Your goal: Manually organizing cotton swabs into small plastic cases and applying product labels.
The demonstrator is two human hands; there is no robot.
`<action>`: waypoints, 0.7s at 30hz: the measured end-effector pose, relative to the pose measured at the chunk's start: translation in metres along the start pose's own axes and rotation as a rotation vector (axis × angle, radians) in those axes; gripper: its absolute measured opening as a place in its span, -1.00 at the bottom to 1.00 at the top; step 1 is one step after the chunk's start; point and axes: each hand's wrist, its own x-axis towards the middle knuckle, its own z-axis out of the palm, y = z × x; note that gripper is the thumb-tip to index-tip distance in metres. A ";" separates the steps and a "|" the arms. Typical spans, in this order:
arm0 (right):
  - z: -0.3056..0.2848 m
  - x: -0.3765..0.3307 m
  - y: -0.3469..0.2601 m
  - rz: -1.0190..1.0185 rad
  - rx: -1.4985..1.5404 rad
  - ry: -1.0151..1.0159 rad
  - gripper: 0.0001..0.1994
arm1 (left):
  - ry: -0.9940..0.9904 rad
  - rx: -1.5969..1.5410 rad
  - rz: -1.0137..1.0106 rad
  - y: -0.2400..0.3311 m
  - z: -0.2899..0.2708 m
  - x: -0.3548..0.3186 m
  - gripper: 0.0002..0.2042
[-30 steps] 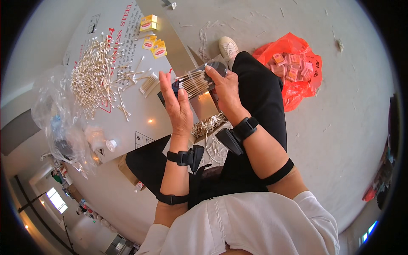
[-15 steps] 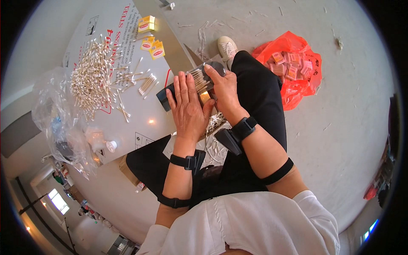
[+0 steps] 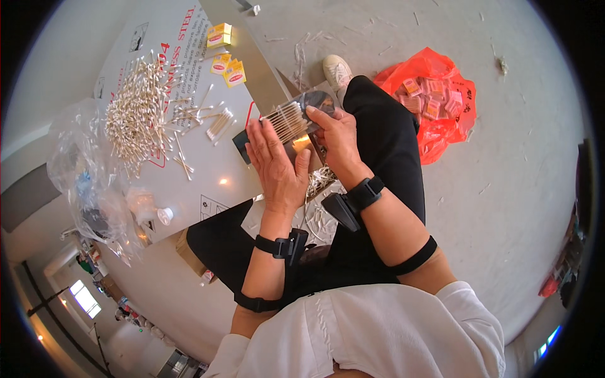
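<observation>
A row of cotton swabs (image 3: 288,123) lies side by side across a dark, glossy piece, see-through at its right end (image 3: 320,98), in front of me. My right hand (image 3: 337,138) grips that right end, thumb on top near the swab tips; its other fingers are partly hidden. At the row's left ends stands my left hand (image 3: 277,170), open, its fingers straight and its thumb apart. Whether its fingertips touch the swabs I cannot tell. Below the hands, more swabs (image 3: 320,181) show in a container, partly covered by my right wrist.
Left on the film-covered metal table (image 3: 195,167) lies a big heap of cotton swabs (image 3: 133,113), with a small bundle (image 3: 220,125) beside it. Yellow packets (image 3: 234,73) lie near the far edge. A clear plastic bag (image 3: 82,170) hangs leftward. A red bag (image 3: 428,135) with pink packs sits on the floor.
My left hand has drawn back toward me and tilted off the swabs it lay flat over, so more of the row shows. My right hand has shifted slightly right.
</observation>
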 end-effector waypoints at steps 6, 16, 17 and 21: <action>-0.001 -0.007 0.000 -0.022 -0.046 -0.019 -0.93 | 0.008 0.207 -0.082 -0.004 0.006 -0.014 -0.14; -0.012 -0.002 0.003 0.068 0.089 0.009 -0.82 | -0.013 0.198 -0.103 -0.012 0.003 -0.014 -0.14; -0.013 -0.002 0.005 0.066 0.089 0.010 -0.82 | -0.007 0.223 -0.102 -0.013 0.004 -0.015 -0.17; -0.008 -0.007 0.006 0.003 0.019 0.032 -0.76 | -0.048 0.252 -0.105 -0.011 0.004 -0.013 -0.14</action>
